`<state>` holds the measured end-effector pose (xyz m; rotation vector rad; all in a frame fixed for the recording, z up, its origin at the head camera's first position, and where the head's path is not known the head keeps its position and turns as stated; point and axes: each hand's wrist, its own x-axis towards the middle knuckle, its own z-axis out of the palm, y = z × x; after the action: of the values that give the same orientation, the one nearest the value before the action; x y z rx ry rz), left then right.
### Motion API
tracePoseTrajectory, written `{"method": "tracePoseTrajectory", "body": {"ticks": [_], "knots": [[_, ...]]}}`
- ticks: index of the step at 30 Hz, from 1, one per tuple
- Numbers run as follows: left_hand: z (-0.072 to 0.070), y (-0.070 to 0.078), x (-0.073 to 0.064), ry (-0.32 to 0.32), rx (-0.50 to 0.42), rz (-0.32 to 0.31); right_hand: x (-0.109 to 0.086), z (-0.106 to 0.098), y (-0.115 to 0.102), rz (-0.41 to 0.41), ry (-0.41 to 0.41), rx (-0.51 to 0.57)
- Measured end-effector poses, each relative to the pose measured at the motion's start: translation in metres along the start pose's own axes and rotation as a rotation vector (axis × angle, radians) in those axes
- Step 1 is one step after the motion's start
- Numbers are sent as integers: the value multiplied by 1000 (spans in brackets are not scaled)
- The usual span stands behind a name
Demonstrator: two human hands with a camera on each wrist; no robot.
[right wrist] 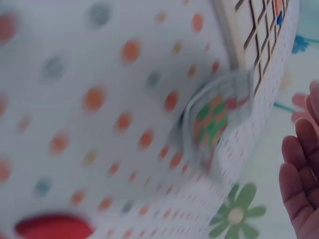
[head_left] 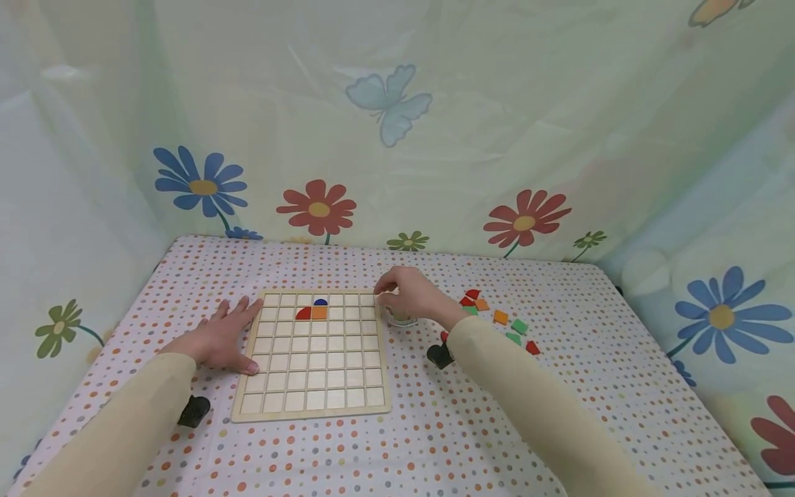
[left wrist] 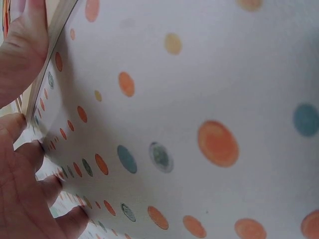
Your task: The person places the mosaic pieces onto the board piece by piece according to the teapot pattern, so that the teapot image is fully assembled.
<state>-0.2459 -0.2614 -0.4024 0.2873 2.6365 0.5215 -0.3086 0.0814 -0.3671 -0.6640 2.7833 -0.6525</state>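
Across a dotted tablecloth [head_left: 310, 459], you steady a gridded board [head_left: 316, 362] with your left hand [head_left: 225, 338], fingers spread, thumb on the frame's left edge and fingertips beside it on the cloth. Your right hand [head_left: 410, 293] hangs at the board's far right corner, fingers gently bent; whether thumb and forefinger pinch anything, you cannot tell from these angles. Just beside that edge sits a clear patterned object [right wrist: 212, 124], its green, orange and red design too blurred to read; the right wrist view shows it apart from your visible fingers.

Three pieces lie on the board near the far edge: a blue half-round [head_left: 320, 301] in the far row and, in the row nearer you, a red curved piece [head_left: 303, 314] beside an orange square [head_left: 319, 313]. More red, orange and green pieces [head_left: 519, 326] lie scattered on the cloth to the right.

You appear to be early in laying pieces, perhaps handling or consulting the pattern. The next move likely calls for your right hand to reach for the scatter, choose one piece and turn it to fit its cell, while your left keeps the board from sliding.
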Motion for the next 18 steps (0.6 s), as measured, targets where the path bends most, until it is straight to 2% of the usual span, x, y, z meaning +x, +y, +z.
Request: {"method": "tracePoseTrajectory", "body": {"ticks": [10,18], "knots": [[0,-1,2,-8,7,-5,-46,-32,61,115,79,-4],[0,-3,1,-17,-11,12,-76,-36,94,225,76,-8]]}}
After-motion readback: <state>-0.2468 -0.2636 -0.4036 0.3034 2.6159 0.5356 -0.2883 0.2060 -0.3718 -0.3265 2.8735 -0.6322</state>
